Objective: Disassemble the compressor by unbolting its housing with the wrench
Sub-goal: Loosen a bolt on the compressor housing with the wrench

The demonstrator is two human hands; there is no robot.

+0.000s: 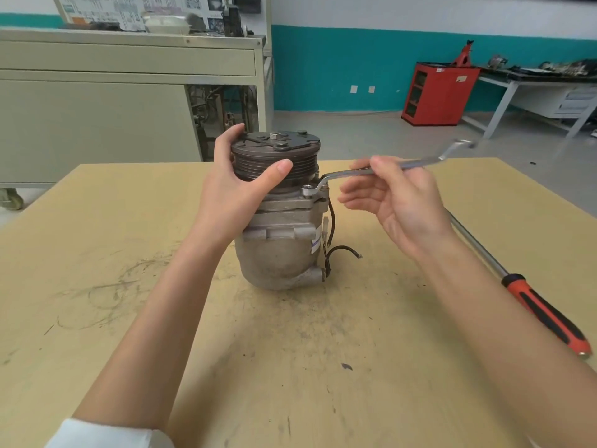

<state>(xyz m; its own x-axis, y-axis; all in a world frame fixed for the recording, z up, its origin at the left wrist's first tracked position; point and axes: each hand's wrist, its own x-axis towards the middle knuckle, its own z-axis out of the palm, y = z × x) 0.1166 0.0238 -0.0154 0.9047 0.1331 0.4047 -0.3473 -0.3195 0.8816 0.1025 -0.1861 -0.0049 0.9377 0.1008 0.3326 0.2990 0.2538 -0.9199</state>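
Note:
A grey compressor [280,250] stands upright in the middle of the yellow table [97,253], its dark ribbed pulley [277,153] on top. My left hand [240,182] grips the pulley from the left, thumb across its front. A silver offset ring wrench [416,163] has its ring end on a housing bolt [308,188] at the compressor's right shoulder. My right hand [397,198] pinches the wrench shaft between thumb and forefinger; the other fingers are spread below it.
A long tool with a steel shaft and a red-and-black handle [546,313] lies on the table at the right. Black wires [339,250] hang from the compressor's right side. Beyond the table stand a beige cabinet [97,118] and a red cabinet [436,95].

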